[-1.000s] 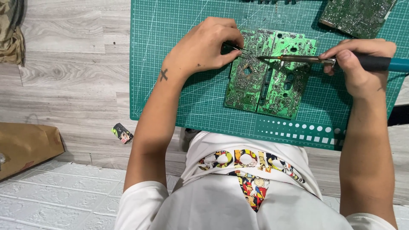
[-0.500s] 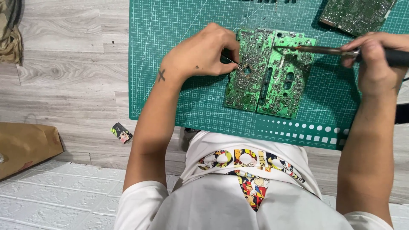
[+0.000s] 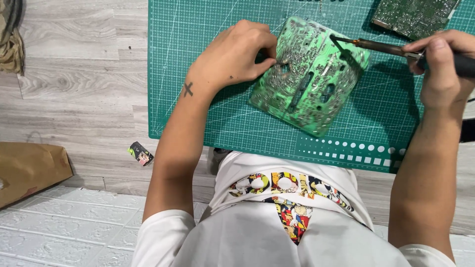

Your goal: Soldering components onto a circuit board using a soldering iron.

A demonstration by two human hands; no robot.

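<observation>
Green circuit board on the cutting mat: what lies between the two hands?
In the head view, only the green circuit board lies between the left hand and the right hand, which holds a soldering iron over it.

A grey wood-grain floor (image 3: pixel 74 64) fills the left and lower frame, meeting white brick-patterned panelling (image 3: pixel 59 222) at lower left. A green gridded cutting mat (image 3: pixel 198 109) lies on the floor across the upper right. A brown paper bag (image 3: pixel 27 170) rests at the left edge, a small black-and-green object (image 3: pixel 140 153) lies just below the mat's lower left corner, and olive cloth (image 3: pixel 11 37) sits at upper left.
</observation>
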